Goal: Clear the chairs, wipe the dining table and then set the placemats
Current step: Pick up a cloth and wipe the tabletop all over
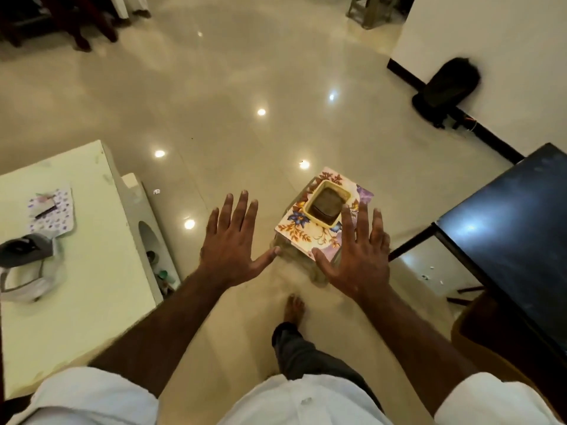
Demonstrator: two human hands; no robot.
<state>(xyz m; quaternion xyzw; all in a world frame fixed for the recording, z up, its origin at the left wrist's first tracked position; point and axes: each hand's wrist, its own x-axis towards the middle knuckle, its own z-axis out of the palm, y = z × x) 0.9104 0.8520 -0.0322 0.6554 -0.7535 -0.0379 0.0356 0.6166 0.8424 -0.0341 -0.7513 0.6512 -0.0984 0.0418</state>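
Observation:
A small stool with a floral top (302, 228) and a square hole in its middle stands on the glossy floor in front of me. My left hand (230, 240) hovers just left of it with fingers spread straight, and its thumb tip is at the stool's near corner. My right hand (359, 256) is spread flat over the stool's right edge. Neither hand holds anything. A black-topped table (506, 234) stands at the right.
A pale counter (92, 271) at the left carries a patterned pouch (52, 210) and a grey object with white plastic (24, 250). A black bag (445, 90) lies by the white wall. Dark chairs (61, 23) stand far back left. My bare foot (294, 308) is below the stool.

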